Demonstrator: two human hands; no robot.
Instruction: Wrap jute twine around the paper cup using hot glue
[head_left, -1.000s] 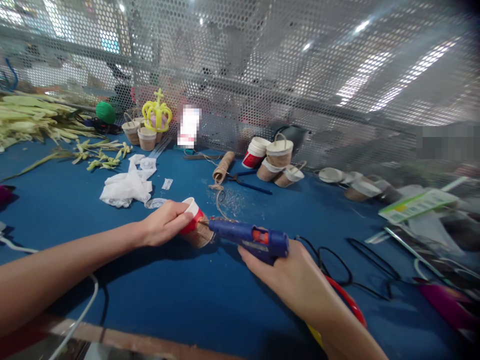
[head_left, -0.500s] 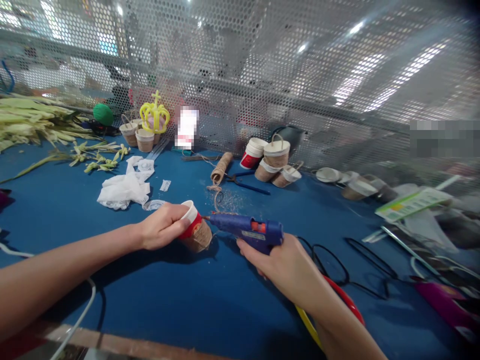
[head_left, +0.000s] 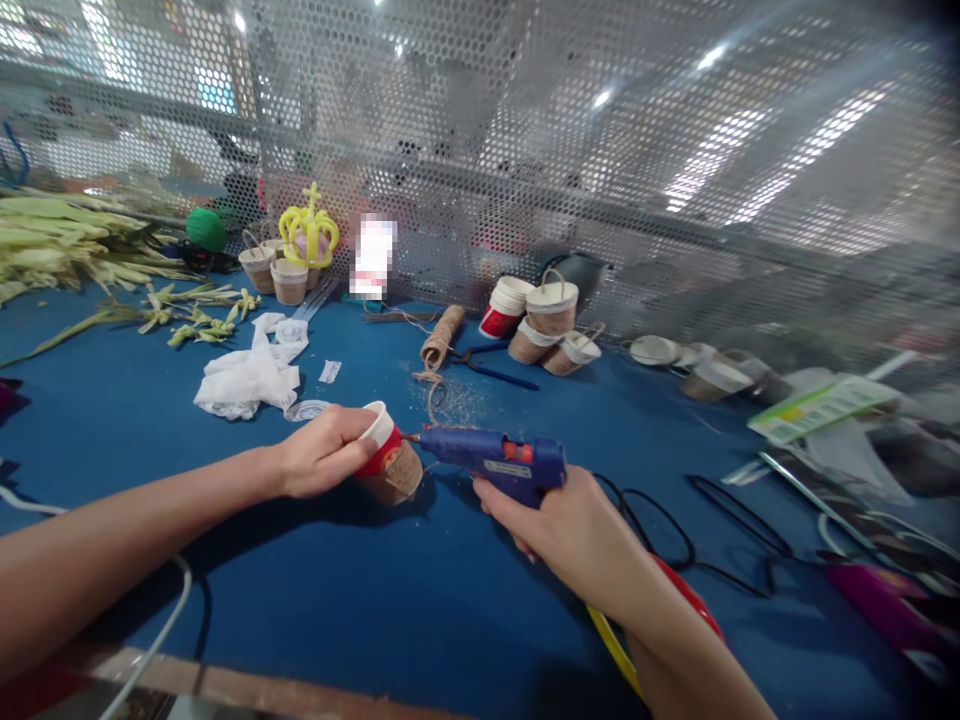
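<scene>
- Closed around the rim end of a paper cup [head_left: 394, 465] with the left hand [head_left: 324, 452]; wrapped around the handle of a blue hot-glue gun [head_left: 491, 462] with the right hand [head_left: 559, 515]. Trigger finger hidden — impossible to tell how far pressed.
- Cup tilted low over the blue table [head_left: 375, 600], brown-wrapped base turned away from the palm; contact with the surface unclear.
- Nozzle [head_left: 409, 437] at the red band, touching or just beside — too small to judge.
- Possible burn to the left thumb: probably hot metal near bare skin, 1 slip enough.
- Possible blob or smear on the band, from overlong trigger pressure or an unsteady tip.
- Possible dent or roll of the cup, from too tight or too loose a pinch near the rim.
- Possible stray gluing of loose strand from the jute twine roll [head_left: 444, 338], lying close behind the gun.
- Possible snag on the black cord [head_left: 742, 510], looped beyond the right forearm.
</scene>
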